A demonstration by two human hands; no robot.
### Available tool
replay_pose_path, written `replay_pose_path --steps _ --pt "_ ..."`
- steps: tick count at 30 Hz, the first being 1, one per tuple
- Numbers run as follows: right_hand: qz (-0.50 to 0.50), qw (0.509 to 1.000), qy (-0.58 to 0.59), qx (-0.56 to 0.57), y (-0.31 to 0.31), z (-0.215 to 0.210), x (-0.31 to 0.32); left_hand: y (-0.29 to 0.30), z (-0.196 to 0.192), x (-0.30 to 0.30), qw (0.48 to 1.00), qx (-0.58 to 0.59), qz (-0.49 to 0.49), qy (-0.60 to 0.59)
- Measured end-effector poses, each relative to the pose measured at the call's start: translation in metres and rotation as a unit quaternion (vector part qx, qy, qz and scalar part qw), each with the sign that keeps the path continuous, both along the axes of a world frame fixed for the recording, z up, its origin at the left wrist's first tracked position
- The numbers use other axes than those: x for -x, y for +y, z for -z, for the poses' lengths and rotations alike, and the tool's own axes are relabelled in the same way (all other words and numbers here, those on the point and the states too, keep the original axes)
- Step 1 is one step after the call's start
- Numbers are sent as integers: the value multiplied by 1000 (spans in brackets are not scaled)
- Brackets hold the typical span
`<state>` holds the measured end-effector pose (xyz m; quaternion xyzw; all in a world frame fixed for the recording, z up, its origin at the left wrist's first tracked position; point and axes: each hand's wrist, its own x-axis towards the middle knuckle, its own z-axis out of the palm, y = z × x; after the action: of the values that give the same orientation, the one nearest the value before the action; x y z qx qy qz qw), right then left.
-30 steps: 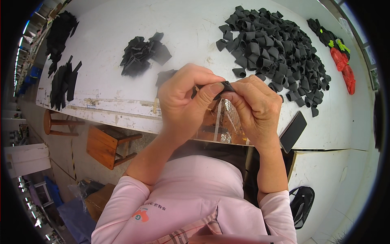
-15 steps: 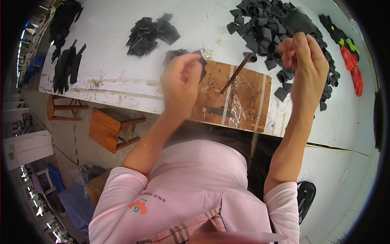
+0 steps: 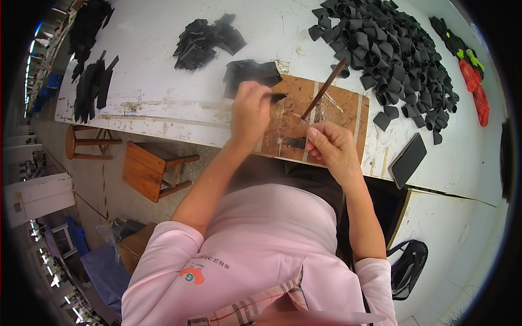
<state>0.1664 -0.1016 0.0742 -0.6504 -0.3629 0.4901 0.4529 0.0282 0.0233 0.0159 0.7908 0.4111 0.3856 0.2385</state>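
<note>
Our right hand (image 3: 333,145) grips a brown stick (image 3: 324,89) pointing toward one o'clock; our left hand (image 3: 250,111) pinches a black piece (image 3: 278,98) on the board (image 3: 348,117).

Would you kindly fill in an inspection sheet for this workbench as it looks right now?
Surface: white table, scuffed along the near edge, with a taped brown board on it.
Job's things: left hand holds a small black piece on the board; right hand holds a thin brown stick.
Clutter: large heap of black pieces, smaller black pile, dark phone, red and green items.
Fingers: both hands closed on their items.
Cables: nothing seen.
Surroundings: wooden stools, black bag.
</note>
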Motion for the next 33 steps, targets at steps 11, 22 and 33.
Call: replay_pose_path --steps 11,22,33 --pt "113 919 362 -107 13 7 -1 -71 -60 5 945 138 164 -245" --pt "50 940 325 -90 -8 -2 -9 -65 -83 11 795 501 203 -276" --pt "38 947 309 -84 -7 0 -8 -59 -84 20 757 554 237 -252"
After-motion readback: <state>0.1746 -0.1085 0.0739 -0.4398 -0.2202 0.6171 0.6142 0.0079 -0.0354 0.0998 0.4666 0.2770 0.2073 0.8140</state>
